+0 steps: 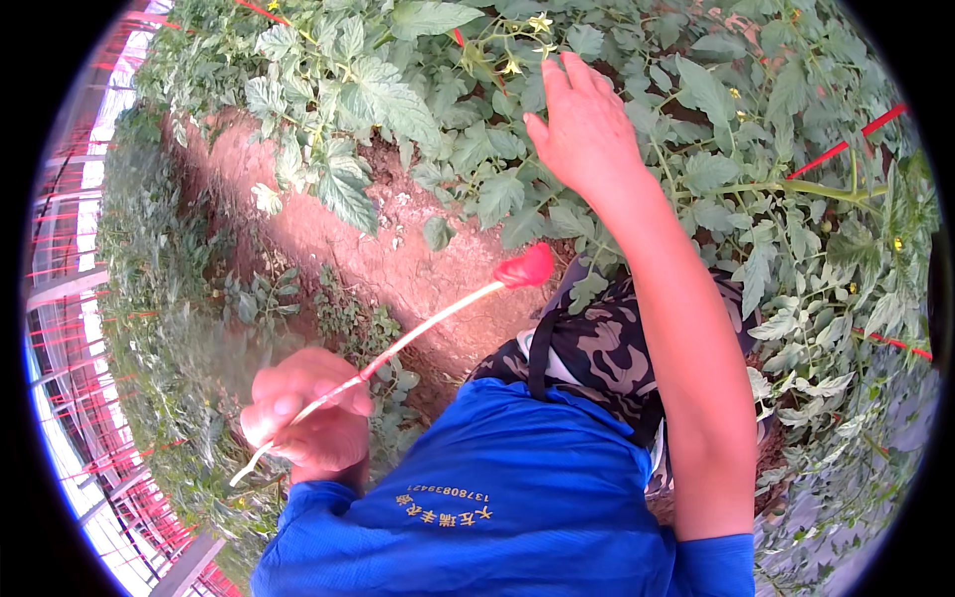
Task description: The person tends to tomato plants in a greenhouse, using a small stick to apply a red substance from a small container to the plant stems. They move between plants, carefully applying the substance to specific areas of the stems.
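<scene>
A thin pale stick with a red soft-looking tip (526,266) is held by my left hand (310,407), low on the left. It slants up to the right, its red end over bare soil. My right hand (589,127) reaches out over the tomato plants (477,142), back upward, thumb apart from the fingers. Just beyond its index fingertip is a cluster of yellow tomato flowers (511,66); whether finger and flower touch I cannot tell. No object shows in the right hand, though its palm is hidden.
Bare soil (440,276) runs between leafy rows. Red strings (847,142) slant through the foliage on the right. Another plant row (164,298) and pale greenhouse framing (67,287) stand on the left. Below are my blue shirt, which bears writing, and camouflage-patterned legwear (612,328).
</scene>
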The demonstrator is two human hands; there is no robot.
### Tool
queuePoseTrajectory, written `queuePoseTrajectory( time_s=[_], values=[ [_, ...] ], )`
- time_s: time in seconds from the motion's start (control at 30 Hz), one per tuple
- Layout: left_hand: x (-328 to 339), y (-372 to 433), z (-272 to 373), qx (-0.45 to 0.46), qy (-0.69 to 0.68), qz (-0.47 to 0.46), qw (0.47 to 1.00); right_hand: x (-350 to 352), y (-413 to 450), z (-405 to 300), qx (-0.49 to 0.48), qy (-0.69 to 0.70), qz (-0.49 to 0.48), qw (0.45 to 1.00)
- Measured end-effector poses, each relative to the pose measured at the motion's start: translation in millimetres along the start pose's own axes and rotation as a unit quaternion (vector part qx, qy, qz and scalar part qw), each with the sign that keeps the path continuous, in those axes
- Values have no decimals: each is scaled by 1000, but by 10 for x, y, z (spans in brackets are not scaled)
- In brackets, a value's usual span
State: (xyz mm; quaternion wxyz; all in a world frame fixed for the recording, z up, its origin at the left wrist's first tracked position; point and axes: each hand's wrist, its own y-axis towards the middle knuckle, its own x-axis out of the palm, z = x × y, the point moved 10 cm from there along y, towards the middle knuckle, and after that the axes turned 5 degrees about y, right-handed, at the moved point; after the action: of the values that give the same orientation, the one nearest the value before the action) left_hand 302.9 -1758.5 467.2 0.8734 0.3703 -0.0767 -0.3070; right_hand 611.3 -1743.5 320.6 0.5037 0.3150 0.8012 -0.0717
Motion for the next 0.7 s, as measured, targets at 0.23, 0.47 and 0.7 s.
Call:
queuePoseTrajectory(
  time_s=[0.23,0.47,0.7],
  values=[
    [-230,-239,-204,-103,98,111,984,804,13,418,116,27,-139,983],
    [54,-248,-427,-153,99,51,982,1339,-440,371,28,82,-79,993],
    [498,-358,-755,-67,159,-141,975,1354,-769,58,-25,161,-47,985]
  ],
)
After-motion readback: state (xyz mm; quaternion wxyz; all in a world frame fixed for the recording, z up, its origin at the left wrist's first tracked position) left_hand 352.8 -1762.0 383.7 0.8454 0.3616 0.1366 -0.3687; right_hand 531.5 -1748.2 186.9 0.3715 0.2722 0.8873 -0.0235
